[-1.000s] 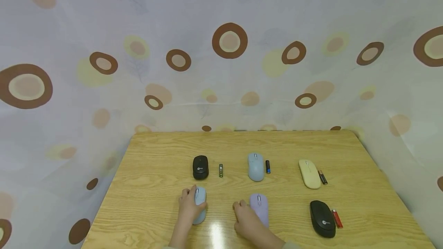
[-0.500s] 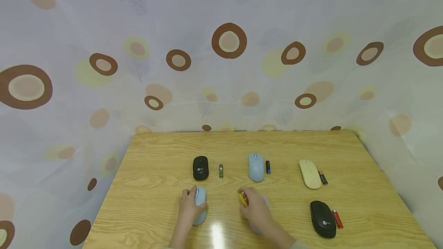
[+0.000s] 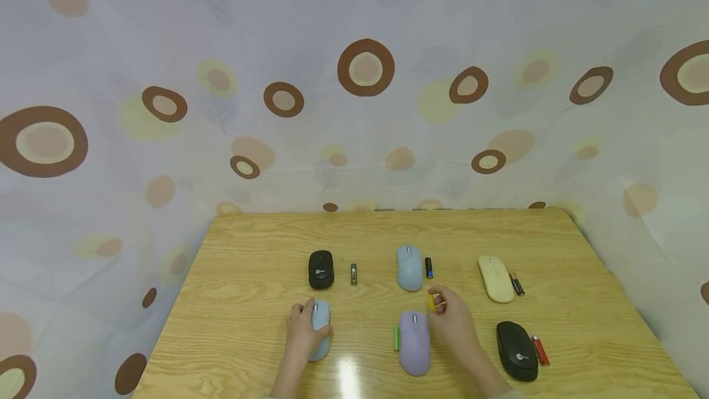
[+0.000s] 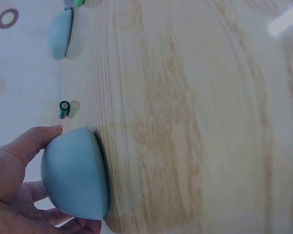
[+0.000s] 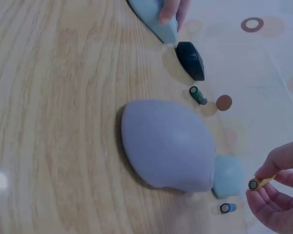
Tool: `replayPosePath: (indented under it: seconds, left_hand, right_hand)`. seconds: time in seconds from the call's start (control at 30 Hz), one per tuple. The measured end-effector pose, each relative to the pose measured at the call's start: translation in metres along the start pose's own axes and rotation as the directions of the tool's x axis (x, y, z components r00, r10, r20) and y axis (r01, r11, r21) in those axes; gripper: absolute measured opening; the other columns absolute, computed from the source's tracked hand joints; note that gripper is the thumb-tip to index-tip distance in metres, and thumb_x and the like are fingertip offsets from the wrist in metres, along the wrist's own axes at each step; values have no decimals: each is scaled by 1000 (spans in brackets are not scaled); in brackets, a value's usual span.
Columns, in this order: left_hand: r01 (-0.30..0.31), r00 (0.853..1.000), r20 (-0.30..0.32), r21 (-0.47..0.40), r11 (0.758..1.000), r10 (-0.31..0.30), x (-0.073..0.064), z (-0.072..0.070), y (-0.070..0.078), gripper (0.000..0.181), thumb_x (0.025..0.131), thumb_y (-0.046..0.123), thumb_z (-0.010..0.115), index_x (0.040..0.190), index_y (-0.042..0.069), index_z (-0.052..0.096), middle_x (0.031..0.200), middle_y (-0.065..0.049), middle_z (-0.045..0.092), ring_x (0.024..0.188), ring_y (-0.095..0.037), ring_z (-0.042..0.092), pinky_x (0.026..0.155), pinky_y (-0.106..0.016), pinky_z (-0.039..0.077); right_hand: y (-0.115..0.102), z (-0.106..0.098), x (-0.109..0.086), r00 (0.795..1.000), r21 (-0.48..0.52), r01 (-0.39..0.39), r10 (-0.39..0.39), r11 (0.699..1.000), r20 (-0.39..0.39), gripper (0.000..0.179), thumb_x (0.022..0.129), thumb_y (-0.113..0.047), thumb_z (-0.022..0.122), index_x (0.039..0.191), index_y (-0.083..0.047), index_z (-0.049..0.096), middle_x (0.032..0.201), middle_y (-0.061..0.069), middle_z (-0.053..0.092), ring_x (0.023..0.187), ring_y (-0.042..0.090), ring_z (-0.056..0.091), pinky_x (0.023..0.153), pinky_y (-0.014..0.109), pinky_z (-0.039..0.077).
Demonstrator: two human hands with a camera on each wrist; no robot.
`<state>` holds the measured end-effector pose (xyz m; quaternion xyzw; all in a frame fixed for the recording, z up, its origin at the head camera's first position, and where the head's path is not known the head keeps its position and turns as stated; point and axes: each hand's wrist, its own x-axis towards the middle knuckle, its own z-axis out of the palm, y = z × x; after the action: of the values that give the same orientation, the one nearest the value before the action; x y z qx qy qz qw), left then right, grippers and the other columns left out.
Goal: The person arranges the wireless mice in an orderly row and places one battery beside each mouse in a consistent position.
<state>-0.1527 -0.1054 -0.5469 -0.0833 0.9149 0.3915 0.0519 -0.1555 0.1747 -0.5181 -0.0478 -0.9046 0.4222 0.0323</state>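
My left hand (image 3: 301,330) grips a light blue computer mouse (image 3: 320,313) at the front left of the table, thumb on one side and fingers on the other. In the left wrist view, that mouse (image 4: 73,175) sits on the wood. Just right of the purple mouse (image 3: 415,346), my right hand (image 3: 454,320) pinches a yellow battery (image 3: 431,302) between thumb and fingertips. One end of the battery (image 5: 254,184) faces the camera in the right wrist view. A green battery (image 3: 396,338) lies along the purple mouse's left side.
Behind are a small black mouse (image 3: 321,269) with a green-and-dark battery (image 3: 354,274), and another light blue mouse (image 3: 410,268) with a dark-blue battery (image 3: 429,268). Rightward lie a cream mouse (image 3: 495,279), a copper-topped battery (image 3: 516,284), a black mouse (image 3: 517,351) and a red battery (image 3: 540,350).
My right hand has moved from left of the purple mouse, across it, to its right side with the yellow battery. The green battery has come into sight. My left hand has stayed put.
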Motion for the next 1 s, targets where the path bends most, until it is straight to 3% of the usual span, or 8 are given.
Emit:
replayPosePath:
  seconds: [0.47,0.67,1.0]
  left_hand:
    - [-9,1000,-9,-12,1000,9,-2,0,0,72,70,13,75,130,-8,42,114,-26,41,99,-41,42,74,-55,47]
    - [-14,1000,-8,-7,1000,14,-1,0,-1,72,70,13,75,131,-7,42,115,-27,41,100,-41,42,76,-55,47]
    - [-12,1000,-18,-18,1000,11,-2,1,-2,72,69,13,76,130,-7,43,115,-27,41,101,-41,42,75,-56,47]
  right_hand:
    - [36,3,-16,988,-39,-122,125,992,91,36,66,9,61,102,5,61,79,6,55,66,13,49,53,22,41]
    - [39,7,-21,990,-38,-101,104,994,99,37,63,8,62,99,6,61,76,6,54,65,13,52,54,23,43]
    - [39,10,-21,990,-80,-74,83,994,110,33,62,5,64,95,5,62,70,2,50,62,12,46,52,22,37]
